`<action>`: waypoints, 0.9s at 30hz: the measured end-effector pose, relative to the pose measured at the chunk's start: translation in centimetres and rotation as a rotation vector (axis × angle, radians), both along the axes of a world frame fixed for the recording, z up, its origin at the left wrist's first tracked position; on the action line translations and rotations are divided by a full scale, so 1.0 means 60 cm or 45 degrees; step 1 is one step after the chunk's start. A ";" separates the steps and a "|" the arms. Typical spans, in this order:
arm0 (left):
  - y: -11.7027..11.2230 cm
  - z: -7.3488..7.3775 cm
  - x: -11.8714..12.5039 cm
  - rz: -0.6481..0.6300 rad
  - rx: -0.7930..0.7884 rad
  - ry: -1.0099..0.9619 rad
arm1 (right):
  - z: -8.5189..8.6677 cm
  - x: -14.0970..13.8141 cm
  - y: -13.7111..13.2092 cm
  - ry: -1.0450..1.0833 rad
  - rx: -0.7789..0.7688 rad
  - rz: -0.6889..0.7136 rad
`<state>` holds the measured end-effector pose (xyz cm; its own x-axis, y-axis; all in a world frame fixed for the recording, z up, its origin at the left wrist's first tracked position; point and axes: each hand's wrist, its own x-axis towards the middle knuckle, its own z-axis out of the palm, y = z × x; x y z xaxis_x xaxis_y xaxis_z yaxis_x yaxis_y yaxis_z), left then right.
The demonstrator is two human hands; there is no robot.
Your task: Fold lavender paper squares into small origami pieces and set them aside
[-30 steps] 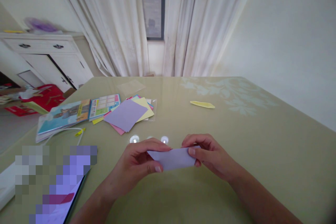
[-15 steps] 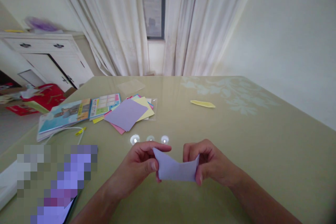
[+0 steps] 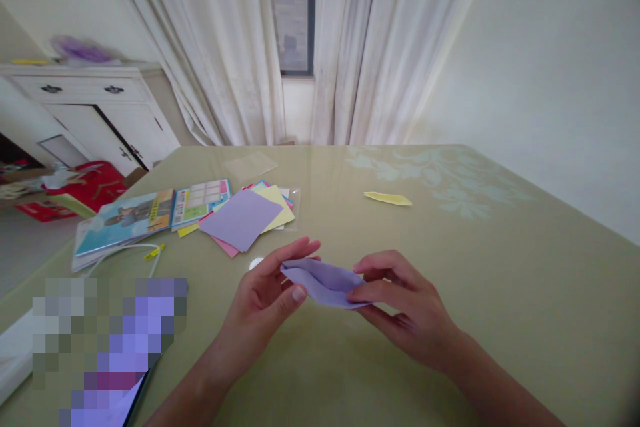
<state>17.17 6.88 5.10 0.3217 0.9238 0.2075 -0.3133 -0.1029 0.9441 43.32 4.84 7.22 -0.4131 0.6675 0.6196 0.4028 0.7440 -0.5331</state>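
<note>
A glossy greenish table [image 3: 505, 280] spreads beneath and beyond both grips. Farther out, to the left of the left grip [image 3: 267, 310], lies an illustrated booklet [image 3: 133, 213]; nearer, just beyond that same grip, is a fan of loose coloured sheets [image 3: 243, 220], lilac uppermost. The folded lilac paper [image 3: 325, 290] spans the gap between the left grip and the right grip [image 3: 413, 303], apparently lifted off the table, its layers parted along a lengthwise slit. The right grip is clamped on its right end, fingers over the upper face; at the other end, thumb and fingers stand apart around the tip, and I cannot tell whether they press it. Well beyond the right grip lies a slim folded yellow paper [image 3: 388, 199], touched by neither. To handle the lilac piece well, I would make the right pinch firm but light, let the left thumb and fingers steady the tip rather than squeeze it, and level the long edges before pressing any crease, since thin paper probably skews if its ends are twisted against each other
</note>
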 end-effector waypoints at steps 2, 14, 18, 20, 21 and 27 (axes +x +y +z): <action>-0.003 -0.001 0.004 0.038 -0.009 0.030 | -0.002 -0.001 0.001 -0.016 0.036 -0.005; -0.002 0.003 0.016 0.313 0.025 0.107 | -0.002 -0.012 0.010 0.119 -0.103 0.034; 0.001 0.005 0.012 0.301 0.064 0.137 | -0.007 -0.012 0.012 0.099 -0.152 0.052; 0.004 0.008 0.006 0.261 0.081 0.146 | -0.008 -0.011 0.014 0.096 -0.158 0.033; 0.006 0.010 0.003 0.227 0.091 0.150 | -0.008 -0.010 0.016 0.097 -0.156 0.019; 0.010 0.012 -0.009 0.135 0.195 0.221 | -0.008 -0.010 0.018 -0.095 -0.018 -0.240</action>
